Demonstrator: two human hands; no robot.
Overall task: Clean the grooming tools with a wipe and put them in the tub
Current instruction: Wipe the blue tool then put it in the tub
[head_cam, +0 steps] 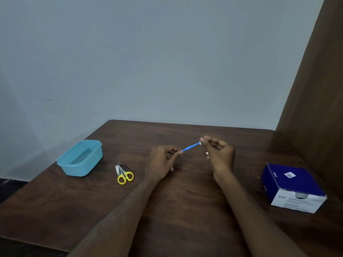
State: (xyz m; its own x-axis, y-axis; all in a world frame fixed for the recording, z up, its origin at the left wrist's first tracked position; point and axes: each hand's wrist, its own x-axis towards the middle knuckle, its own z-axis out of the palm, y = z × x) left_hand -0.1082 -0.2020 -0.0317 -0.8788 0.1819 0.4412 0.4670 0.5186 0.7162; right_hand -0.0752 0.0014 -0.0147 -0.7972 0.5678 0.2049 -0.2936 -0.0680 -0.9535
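While pinched, blue tool [190,146] between hands.

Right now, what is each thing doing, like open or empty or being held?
blue tub: open, no lid, nothing inside.
blue tool: held off the table by both hands.
left hand: pinches one end of the tool.
right hand: pinches a white wipe on the other end.
yellow scissors: closed, lying on the table.
wipe box: sitting on the table.

A light-blue rectangular plastic tub [79,158] sits on the dark-brown wood-grain tabletop [178,210]. The small scissors [124,174] have yellow handles. The cardboard box [293,188] is navy blue with a white front.
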